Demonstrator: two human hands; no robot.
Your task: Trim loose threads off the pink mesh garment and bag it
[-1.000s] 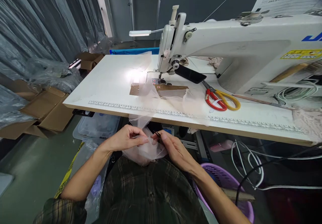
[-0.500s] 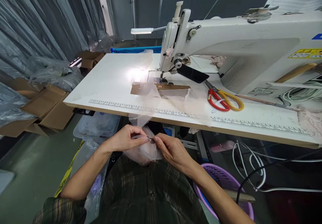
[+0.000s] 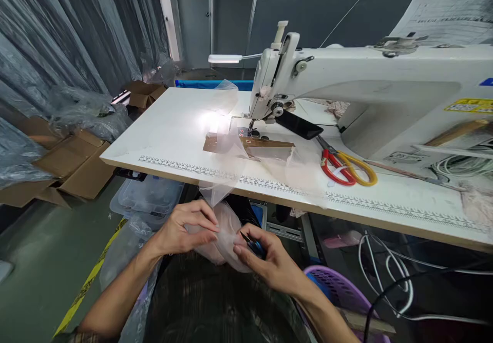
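Sheer fabric (image 3: 228,225) held in left hand (image 3: 190,230) below surface's (image 3: 154,132) front edge; small dark tool (image 3: 256,247) gripped in right hand (image 3: 269,261); scissors (image 3: 358,167) laid nearer same edge than sewing machine (image 3: 308,73).

I can see the person wears a dark shirt (image 3: 223,307), close to blackish green, with thin brownish lines running faintly through it; the cloth over the torso comes through dim and a little smeared, so I can't swear to its exact pattern. Down in my lower left corner a strip of the left sleeve (image 3: 88,337) shows brown on a dark ground, ending short of the forearm. Both forearms (image 3: 125,286) and hands (image 3: 188,230) are bare, the fingers slender.
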